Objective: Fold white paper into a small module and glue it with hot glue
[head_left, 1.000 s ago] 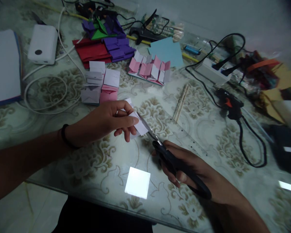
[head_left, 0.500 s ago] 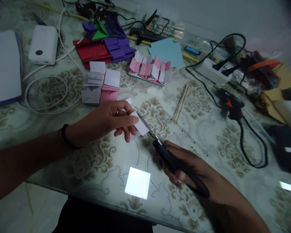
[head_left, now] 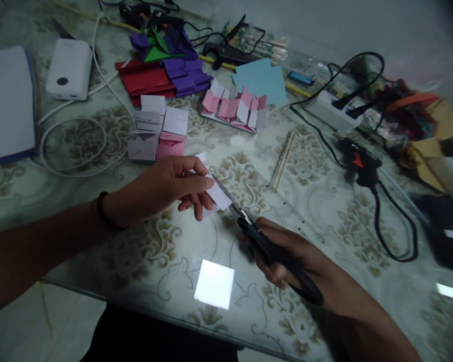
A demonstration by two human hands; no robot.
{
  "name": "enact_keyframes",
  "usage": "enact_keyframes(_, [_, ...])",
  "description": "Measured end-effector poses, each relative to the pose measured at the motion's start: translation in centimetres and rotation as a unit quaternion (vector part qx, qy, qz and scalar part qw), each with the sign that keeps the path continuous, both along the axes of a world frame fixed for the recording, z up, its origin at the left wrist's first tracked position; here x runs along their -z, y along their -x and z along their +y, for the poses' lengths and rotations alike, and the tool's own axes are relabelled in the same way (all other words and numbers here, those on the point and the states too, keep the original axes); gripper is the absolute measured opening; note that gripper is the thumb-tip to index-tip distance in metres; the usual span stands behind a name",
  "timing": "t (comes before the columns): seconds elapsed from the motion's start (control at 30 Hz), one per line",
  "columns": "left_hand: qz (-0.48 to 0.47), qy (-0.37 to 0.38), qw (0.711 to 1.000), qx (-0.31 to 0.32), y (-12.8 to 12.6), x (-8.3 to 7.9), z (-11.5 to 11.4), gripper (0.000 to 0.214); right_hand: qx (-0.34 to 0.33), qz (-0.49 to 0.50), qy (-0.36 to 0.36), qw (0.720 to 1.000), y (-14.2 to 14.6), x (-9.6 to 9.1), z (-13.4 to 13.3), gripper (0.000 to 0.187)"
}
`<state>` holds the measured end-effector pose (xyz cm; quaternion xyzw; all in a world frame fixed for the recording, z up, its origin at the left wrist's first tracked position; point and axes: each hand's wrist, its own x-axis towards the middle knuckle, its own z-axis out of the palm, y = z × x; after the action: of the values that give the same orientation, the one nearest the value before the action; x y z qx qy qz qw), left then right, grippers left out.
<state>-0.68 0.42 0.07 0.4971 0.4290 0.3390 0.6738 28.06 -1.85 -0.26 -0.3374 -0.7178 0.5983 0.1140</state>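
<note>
There are two hands [head_left: 166, 186] [head_left: 305, 254], one pair of scissors [head_left: 262, 242], two pink-and-white folded-paper pieces [head_left: 175, 121] [head_left: 234, 109] at ten and twelve o'clock, one white power bank [head_left: 70, 69] at ten, one power strip [head_left: 330, 111] at two and one orange-triggered glue gun [head_left: 362, 163] at three.

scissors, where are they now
In the head view, mostly right of centre: the scissors are in the right hand, blades at the white paper in the left hand.

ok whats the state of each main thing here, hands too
left hand, pinching white paper
white paper, held
right hand, gripping scissors
scissors, blades at the paper's edge, opening unclear
power strip, two black plugs inserted
ruler, lying flat
red paper, folded
pink-and-white papers, folded
blue sheets, flat
</note>
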Motion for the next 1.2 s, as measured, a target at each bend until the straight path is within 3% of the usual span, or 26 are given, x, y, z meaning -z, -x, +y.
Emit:
enact_keyframes(0.57, [-0.024, 0.018, 1.000, -0.009, -0.01, -0.18, 0.09, 0.015, -0.002, -0.026, -0.050, 0.998, -0.16, 0.11, 0.09, 0.049])
enact_keyframes(0.97, [-0.019, 0.004, 1.000, 0.003, 0.14, -0.34, -0.18, 0.018, -0.010, -0.037, -0.019, 0.999, -0.45, 0.12, -0.10, 0.033])
enact_keyframes(1.2, [-0.013, 0.011, 1.000, 0.017, 0.23, -0.42, -0.23, 0.019, -0.002, -0.023, 0.002, 1.000, -0.37, 0.17, -0.14, 0.036])
